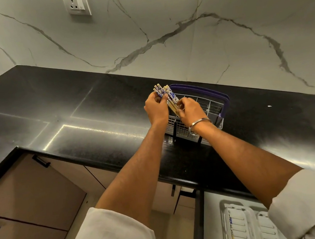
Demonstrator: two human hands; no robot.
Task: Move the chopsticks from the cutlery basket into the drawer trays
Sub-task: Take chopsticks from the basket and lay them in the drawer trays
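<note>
A grey cutlery basket [209, 106] with a purple handle stands on the black counter. Several chopsticks [170, 95] with blue-and-white patterned tops stick up at its left end. My left hand [156, 108] is closed around one bunch of them. My right hand [189, 111], with a metal bangle on the wrist, pinches the lower part of the other chopsticks over the basket. At the bottom right, an open drawer holds white trays [244, 226]; one chopstick lies in the left tray.
The black counter [91, 112] runs to a marble wall with a socket [76, 2]. Brown cabinet doors [32, 196] sit below the counter on the left. My rolled-up light sleeves fill the bottom of the view.
</note>
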